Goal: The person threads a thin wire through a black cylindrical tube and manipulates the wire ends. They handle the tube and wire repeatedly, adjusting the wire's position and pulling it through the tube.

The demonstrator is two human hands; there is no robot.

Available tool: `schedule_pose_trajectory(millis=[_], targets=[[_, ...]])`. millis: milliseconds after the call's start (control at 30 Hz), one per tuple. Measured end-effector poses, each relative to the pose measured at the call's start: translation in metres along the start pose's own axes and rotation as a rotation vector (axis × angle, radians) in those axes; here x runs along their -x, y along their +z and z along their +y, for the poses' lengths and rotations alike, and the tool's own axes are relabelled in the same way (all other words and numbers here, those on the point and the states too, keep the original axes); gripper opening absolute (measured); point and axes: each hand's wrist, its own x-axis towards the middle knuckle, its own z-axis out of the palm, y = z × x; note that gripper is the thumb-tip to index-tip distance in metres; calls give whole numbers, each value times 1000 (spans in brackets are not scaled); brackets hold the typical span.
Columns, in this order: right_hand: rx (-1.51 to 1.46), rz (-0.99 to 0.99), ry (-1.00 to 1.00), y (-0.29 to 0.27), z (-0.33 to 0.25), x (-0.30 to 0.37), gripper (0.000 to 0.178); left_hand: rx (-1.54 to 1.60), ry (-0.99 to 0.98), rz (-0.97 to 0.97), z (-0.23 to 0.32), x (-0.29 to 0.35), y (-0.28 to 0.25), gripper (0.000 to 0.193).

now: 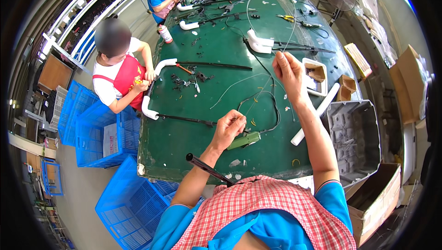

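My right hand (290, 69) is raised over the table with thumb and fingers pinched on a thin pale wire (295, 17), which loops up and away from the fingertips. Lower and to the left, my left hand (230, 128) is closed in a pinch; a faint strand seems to run from its fingertips toward the right hand. Just beyond the left fingertips lies a green electric screwdriver (244, 140) with a black cord. A black tube (205, 167) leans by my left forearm against the checked apron.
On the green table (184, 153) lie white curved tubes with black rods (214, 65), small black parts and a white bin (316, 77). Across the left edge a co-worker (122, 75) handles a tube. Blue crates (131, 208) stand left, a grey crate (353, 135) right.
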Motion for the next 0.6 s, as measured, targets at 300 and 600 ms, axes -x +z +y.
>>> schedule_pose_trajectory(millis=[300, 600], targets=[[-55, -41, -6, 3, -15, -3, 35, 146, -16, 74, -12, 2, 5, 21], [-19, -68, -41, 2, -39, -13, 35, -95, 75, -36, -20, -6, -4, 27]])
